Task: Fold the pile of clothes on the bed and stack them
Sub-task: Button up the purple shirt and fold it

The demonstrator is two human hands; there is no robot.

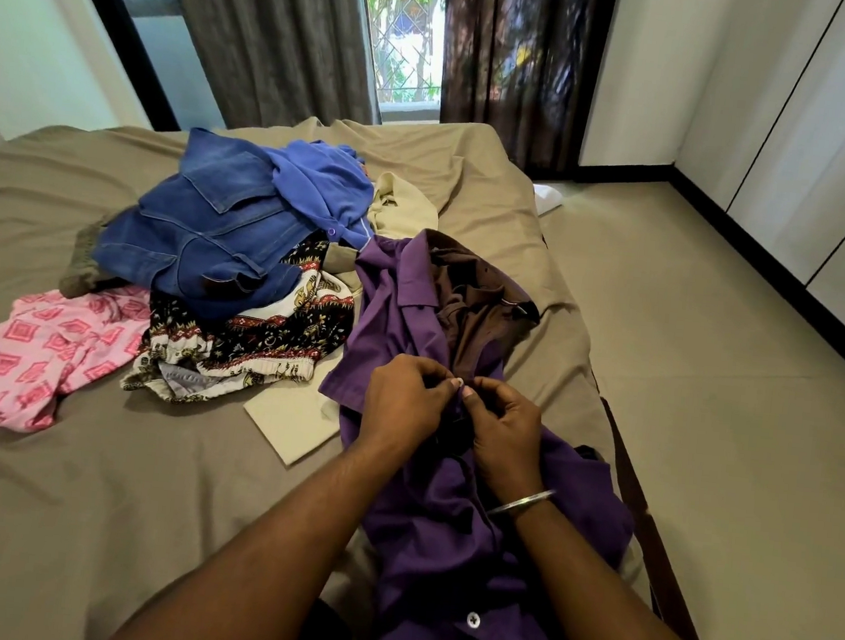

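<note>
- Head view: we look down at a bed (86, 468) covered with a taupe sheet, with our two bare hands meeting over a purple shirt (445, 544).
- The purple shirt lies along the bed's right side, running from near us up to its collar, where a brown garment (478, 304) lies on it.
- Our left hand (405, 400) has its fingers (436, 372) curled, pinching the shirt's front edge.
- Our right hand (505, 431) pinches the same edge just opposite, thumb and fingertips touching the left hand's; a metal bangle (521, 502) sits on that wrist.
- A white button (472, 619) shows lower on the shirt.
- The pile of clothes (240, 261) sits mid-bed, left of the shirt: blue denim on top, a blue top beside it, a black-and-white patterned piece beneath.
- A pink patterned garment (19, 358) sprawls at the left, touching the pile.
- A cream folded piece (292, 418) lies flat just left of our hands.
</note>
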